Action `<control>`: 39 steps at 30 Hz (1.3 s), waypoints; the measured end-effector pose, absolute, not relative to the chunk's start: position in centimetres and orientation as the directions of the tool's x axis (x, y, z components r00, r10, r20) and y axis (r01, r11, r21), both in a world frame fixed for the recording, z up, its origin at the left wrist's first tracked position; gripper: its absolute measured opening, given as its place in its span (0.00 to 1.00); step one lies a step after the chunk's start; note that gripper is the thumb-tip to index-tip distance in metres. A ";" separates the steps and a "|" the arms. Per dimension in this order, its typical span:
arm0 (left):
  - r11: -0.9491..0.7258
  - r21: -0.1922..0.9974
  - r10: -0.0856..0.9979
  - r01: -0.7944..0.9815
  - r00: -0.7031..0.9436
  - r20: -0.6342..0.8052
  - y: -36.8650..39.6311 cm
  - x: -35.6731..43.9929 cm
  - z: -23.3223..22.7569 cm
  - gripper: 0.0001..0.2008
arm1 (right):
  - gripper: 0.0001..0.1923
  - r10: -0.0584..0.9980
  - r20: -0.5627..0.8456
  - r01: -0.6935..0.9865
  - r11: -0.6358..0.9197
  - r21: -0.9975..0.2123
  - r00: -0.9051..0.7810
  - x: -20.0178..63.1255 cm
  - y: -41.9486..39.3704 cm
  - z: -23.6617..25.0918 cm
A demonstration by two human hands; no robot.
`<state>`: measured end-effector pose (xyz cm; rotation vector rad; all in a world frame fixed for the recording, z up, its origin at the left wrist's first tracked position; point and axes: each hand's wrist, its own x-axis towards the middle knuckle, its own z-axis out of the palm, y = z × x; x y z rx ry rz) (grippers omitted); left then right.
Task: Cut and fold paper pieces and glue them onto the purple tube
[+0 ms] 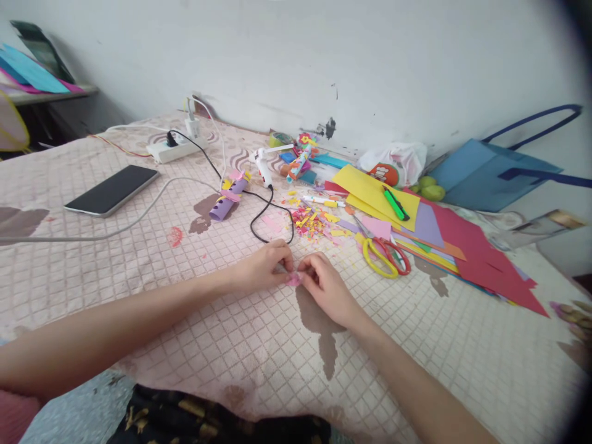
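Between my fingertips, low over the tablecloth, is a small crumpled pink piece (295, 279); whether it is paper or film I cannot tell. My left hand (268, 266) pinches it from the left, and my right hand (322, 285) pinches it from the right. Just beyond my hands lies a heap of tiny pink, yellow and red paper scraps (311, 222). Yellow-and-red-handled scissors (380, 250) rest to the right of my right hand. A purple paper tube (226, 200) with yellow and pink trim lies beyond my left hand.
A white glue gun (263, 166) trails a black cord. Coloured paper sheets (481, 259) lie at right, with a green cutter knife (395, 203) on top. A phone (113, 190) and power strip (176, 149) are at left. A blue bag (494, 172) stands against the wall.
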<state>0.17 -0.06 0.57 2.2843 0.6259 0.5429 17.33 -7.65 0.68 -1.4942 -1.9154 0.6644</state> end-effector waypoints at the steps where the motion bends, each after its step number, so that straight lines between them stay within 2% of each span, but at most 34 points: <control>1: -0.632 0.722 0.573 0.280 0.796 0.193 0.0 0.1 0.7 0.03 | 0.04 0.973 0.154 0.661 0.231 -0.714 -0.174 17.5 -7.6 0.8; 5: -0.597 0.749 0.579 0.287 0.801 0.154 0.0 -0.1 0.9 0.06 | 0.05 0.975 0.112 0.647 0.211 -0.733 -0.190 17.8 -7.6 0.7; 14: -0.607 0.731 0.652 0.311 0.722 0.234 -1.1 0.3 0.1 0.09 | 0.05 0.980 0.120 0.611 0.195 -0.768 -0.162 17.3 -7.7 0.6; 20: -0.432 0.835 0.727 0.341 0.680 0.098 -1.5 0.4 1.0 0.08 | 0.03 0.993 0.087 0.493 0.117 -0.862 -0.084 17.2 -7.6 0.7; 24: -0.448 0.820 0.711 0.356 0.697 0.086 -1.6 0.3 1.5 0.12 | 0.03 0.989 0.119 0.385 0.144 -0.912 -0.089 17.3 -7.6 0.6; 29: -0.413 0.848 0.733 0.332 0.674 0.093 -1.4 0.1 1.7 0.10 | 0.03 0.965 0.244 0.457 0.258 -0.851 -0.091 17.3 -7.7 0.9; 31: -0.289 0.919 0.735 0.268 0.677 0.034 -1.2 0.1 1.7 0.08 | 0.04 0.935 0.345 0.491 0.338 -0.803 -0.080 17.3 -7.7 0.9; 33: -0.031 0.987 0.693 0.158 0.715 -0.092 -1.0 0.1 1.7 0.07 | 0.06 0.886 0.455 0.536 0.429 -0.727 -0.091 17.3 -7.8 1.0; 36: 0.386 0.922 0.601 0.008 0.757 -0.259 -0.8 0.1 1.7 0.12 | 0.09 0.806 0.566 0.604 0.539 -0.587 -0.170 17.6 -7.8 0.8; 37: 0.456 0.890 0.593 -0.026 0.754 -0.282 -0.8 0.0 1.7 0.12 | 0.10 0.787 0.581 0.619 0.564 -0.547 -0.205 17.7 -7.8 0.8; 39: 0.490 0.869 0.615 -0.066 0.732 -0.292 -0.8 0.0 1.7 0.12 | 0.10 0.763 0.588 0.631 0.600 -0.491 -0.268 17.9 -7.7 0.6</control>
